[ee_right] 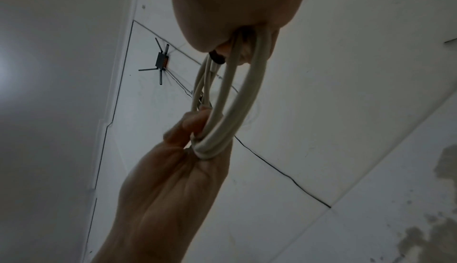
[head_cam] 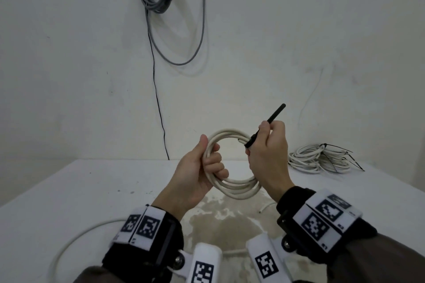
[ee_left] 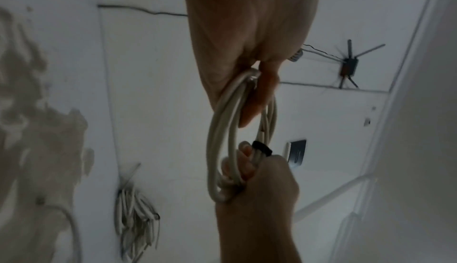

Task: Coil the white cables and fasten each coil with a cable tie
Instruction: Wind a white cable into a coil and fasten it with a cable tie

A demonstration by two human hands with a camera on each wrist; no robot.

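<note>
White cable coil (head_cam: 232,163) raised above the table (head_cam: 69,190), left hand (head_cam: 197,174) curled round its left side, right hand (head_cam: 268,154) pinching black cable tie (head_cam: 266,127) on its right side: best cinched snug with turns bunched.

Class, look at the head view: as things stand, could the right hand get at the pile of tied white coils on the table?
Probably not yet. The right hand grips the black cable tie and the coil, which the left hand also holds. The tied coils lie unobstructed on that side.
</note>
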